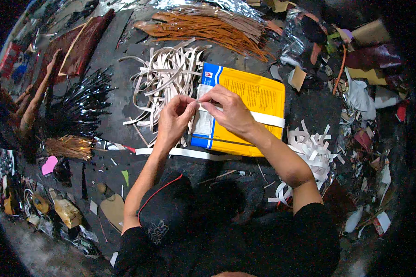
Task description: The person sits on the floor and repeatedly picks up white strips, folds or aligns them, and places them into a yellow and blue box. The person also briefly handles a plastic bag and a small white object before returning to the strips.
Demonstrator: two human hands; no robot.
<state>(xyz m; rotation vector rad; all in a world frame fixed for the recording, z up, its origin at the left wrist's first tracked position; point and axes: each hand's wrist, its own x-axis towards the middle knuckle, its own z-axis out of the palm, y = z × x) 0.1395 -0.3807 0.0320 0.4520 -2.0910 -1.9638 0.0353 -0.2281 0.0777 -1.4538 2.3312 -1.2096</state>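
My left hand point(174, 119) and my right hand point(230, 110) meet over the left end of a yellow and blue flat packet point(259, 94). Both pinch a white strip point(268, 119) that lies across the packet and runs off to the right. The fingertips of the two hands touch each other at the strip's left end. A second long white strip point(180, 152) lies flat just below the packet. A loose heap of pale strips point(164, 76) sits right behind my left hand.
Curled white offcuts point(312, 150) pile at the right of the packet. Brown strips point(208, 27) fan out at the back, black glossy strips point(78, 104) at the left. Another person's arm point(34, 104) reaches in at far left. Scraps and wrappers point(365, 92) litter the right side.
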